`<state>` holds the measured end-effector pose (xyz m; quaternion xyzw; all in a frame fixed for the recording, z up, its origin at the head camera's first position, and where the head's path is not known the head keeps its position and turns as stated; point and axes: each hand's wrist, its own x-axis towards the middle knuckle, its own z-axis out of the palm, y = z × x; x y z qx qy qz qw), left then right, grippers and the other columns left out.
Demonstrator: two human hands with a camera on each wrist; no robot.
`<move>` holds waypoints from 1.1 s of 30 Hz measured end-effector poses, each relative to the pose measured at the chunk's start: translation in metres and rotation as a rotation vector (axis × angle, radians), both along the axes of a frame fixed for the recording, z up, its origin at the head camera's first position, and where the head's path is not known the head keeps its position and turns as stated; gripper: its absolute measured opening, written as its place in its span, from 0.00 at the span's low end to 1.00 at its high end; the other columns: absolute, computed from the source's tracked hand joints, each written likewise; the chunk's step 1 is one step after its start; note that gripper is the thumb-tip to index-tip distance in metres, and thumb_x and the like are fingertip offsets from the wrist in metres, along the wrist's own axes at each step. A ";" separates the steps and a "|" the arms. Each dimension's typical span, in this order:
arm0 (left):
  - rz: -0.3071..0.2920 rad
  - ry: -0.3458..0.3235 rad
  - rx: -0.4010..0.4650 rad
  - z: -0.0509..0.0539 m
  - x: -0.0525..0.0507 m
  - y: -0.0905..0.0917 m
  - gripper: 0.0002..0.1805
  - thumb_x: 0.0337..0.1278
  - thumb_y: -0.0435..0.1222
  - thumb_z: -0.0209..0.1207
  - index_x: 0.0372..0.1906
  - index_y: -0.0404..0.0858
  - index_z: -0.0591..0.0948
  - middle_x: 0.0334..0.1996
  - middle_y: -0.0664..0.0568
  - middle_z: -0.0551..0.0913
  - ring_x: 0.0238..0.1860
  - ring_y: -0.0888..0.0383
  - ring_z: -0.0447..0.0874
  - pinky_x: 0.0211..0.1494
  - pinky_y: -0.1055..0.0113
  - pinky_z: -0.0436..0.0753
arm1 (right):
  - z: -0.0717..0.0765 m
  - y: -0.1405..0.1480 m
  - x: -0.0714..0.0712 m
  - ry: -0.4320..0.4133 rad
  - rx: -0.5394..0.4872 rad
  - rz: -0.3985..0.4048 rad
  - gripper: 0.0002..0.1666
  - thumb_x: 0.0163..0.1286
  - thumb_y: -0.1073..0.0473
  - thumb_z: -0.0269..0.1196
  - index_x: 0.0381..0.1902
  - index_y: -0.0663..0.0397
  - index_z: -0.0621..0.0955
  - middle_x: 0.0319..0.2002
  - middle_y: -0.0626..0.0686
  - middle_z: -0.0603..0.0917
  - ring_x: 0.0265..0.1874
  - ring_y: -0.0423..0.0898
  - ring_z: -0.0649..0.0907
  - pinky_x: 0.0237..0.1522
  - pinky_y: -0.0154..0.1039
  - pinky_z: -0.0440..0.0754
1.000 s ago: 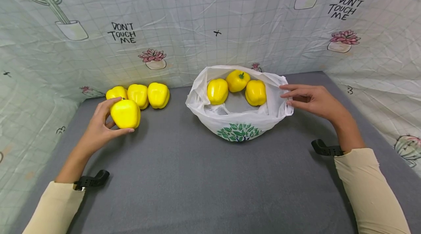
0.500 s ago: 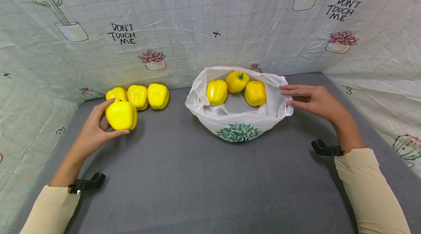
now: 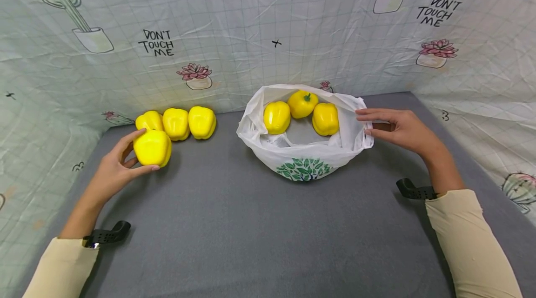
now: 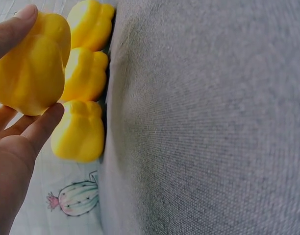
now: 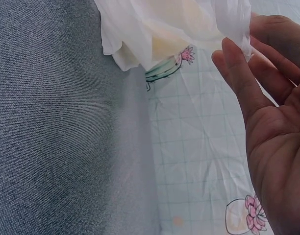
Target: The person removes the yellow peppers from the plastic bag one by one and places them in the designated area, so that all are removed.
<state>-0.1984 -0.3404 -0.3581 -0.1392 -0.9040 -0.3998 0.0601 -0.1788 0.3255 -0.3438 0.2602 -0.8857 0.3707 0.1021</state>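
Observation:
My left hand [image 3: 112,172] grips a yellow bell pepper [image 3: 151,149] between thumb and fingers. In the left wrist view that pepper [image 4: 35,66] is off the grey surface. Three more yellow peppers stand in a row behind it: a left one [image 3: 148,120] partly hidden by the held pepper, a middle one [image 3: 176,123] and a right one [image 3: 202,122]. A white plastic bag [image 3: 268,145] with a green tree print stands with its mouth spread, three yellow peppers [image 3: 277,117] inside. My right hand [image 3: 402,126] pinches the bag's right rim; in the right wrist view the fingers [image 5: 238,73] meet the white plastic.
Beneath everything lies a grey cloth-covered table [image 3: 251,233]. A printed curtain [image 3: 234,23] with cacti and lettering rises along the back and both sides, close behind the peppers and the bag.
My left hand has drawn the held pepper to the left and slightly nearer to me, uncovering more of the row behind. The right hand and the bag have stayed in place.

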 end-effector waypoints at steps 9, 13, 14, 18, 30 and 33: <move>0.004 -0.016 0.014 -0.002 0.001 -0.005 0.55 0.50 0.32 0.76 0.79 0.57 0.58 0.79 0.54 0.56 0.79 0.52 0.54 0.57 0.88 0.69 | -0.002 0.000 0.000 -0.005 -0.006 -0.003 0.24 0.64 0.72 0.70 0.58 0.57 0.85 0.64 0.56 0.81 0.61 0.24 0.73 0.52 0.18 0.76; 0.006 -0.025 0.008 -0.004 0.000 -0.008 0.55 0.50 0.32 0.76 0.80 0.56 0.58 0.79 0.55 0.55 0.79 0.53 0.54 0.60 0.85 0.69 | -0.002 0.000 0.000 0.004 -0.001 0.008 0.24 0.63 0.73 0.70 0.57 0.56 0.86 0.64 0.58 0.81 0.61 0.24 0.74 0.52 0.18 0.76; 0.006 -0.031 0.003 -0.004 0.000 -0.009 0.55 0.51 0.33 0.76 0.80 0.56 0.57 0.79 0.55 0.54 0.79 0.54 0.54 0.61 0.85 0.69 | -0.002 0.000 0.000 0.007 0.000 0.011 0.24 0.63 0.73 0.70 0.57 0.56 0.86 0.64 0.58 0.81 0.61 0.24 0.74 0.52 0.18 0.76; -0.011 -0.056 -0.003 -0.006 -0.003 -0.012 0.55 0.51 0.33 0.76 0.80 0.54 0.57 0.79 0.52 0.55 0.77 0.54 0.57 0.60 0.85 0.70 | -0.003 0.000 0.000 0.010 0.002 0.019 0.23 0.63 0.73 0.70 0.56 0.56 0.86 0.64 0.59 0.81 0.62 0.25 0.74 0.52 0.18 0.76; -0.056 -0.092 0.018 -0.010 -0.011 -0.024 0.51 0.53 0.33 0.75 0.79 0.52 0.59 0.73 0.53 0.60 0.71 0.54 0.62 0.52 0.88 0.72 | -0.003 0.000 0.001 0.014 0.009 0.013 0.23 0.63 0.73 0.70 0.55 0.55 0.87 0.63 0.58 0.81 0.61 0.25 0.74 0.52 0.19 0.77; -0.075 -0.085 0.030 -0.011 -0.012 -0.028 0.50 0.53 0.31 0.74 0.79 0.49 0.60 0.72 0.53 0.62 0.68 0.63 0.64 0.52 0.88 0.73 | -0.003 0.000 0.001 0.009 0.005 0.020 0.22 0.63 0.73 0.70 0.55 0.56 0.86 0.64 0.59 0.81 0.62 0.25 0.74 0.52 0.19 0.77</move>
